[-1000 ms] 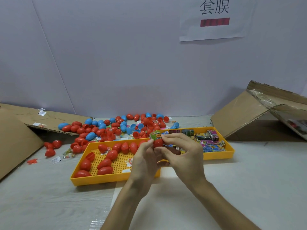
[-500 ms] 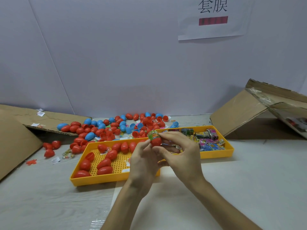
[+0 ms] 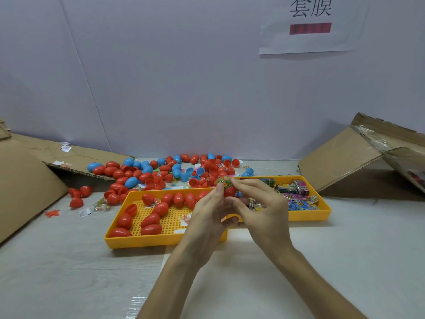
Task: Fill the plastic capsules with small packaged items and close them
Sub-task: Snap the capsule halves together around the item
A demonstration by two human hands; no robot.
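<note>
Holding a red capsule (image 3: 229,192) up between both hands, the person has it raised just above the far rim of the left tray (image 3: 161,241), about where the two yellow trays meet. The left grip (image 3: 207,215) is curled round the capsule, thumb against its near-left side, fingers hidden behind it. The right grip (image 3: 264,212) pinches a green-and-orange packet (image 3: 225,182) at the top of the capsule, forefinger lying over the packet and thumb tucked underneath; its other fingers are loosely bent. The packet sticks out at the top, tilted to the left. How far it sits inside cannot be told.

The left tray has a perforated floor and holds closed red capsules (image 3: 150,221), lying in rough rows, with a few small clear bags among them. The right tray (image 3: 323,214), touching it end to end, holds a heap of printed packets (image 3: 296,196) in pink, blue, green and grey.

Behind the trays, a loose pile (image 3: 165,171) of red and blue capsules and open halves spreads across the pale table (image 3: 69,261) up to the wall. A few red ones lie apart to the left, near some paper slips. Flattened cardboard (image 3: 23,187) leans at the left, and an opened box (image 3: 340,162) lies at the right. A paper sign (image 3: 310,26) with two characters and a red bar hangs on the wall.
</note>
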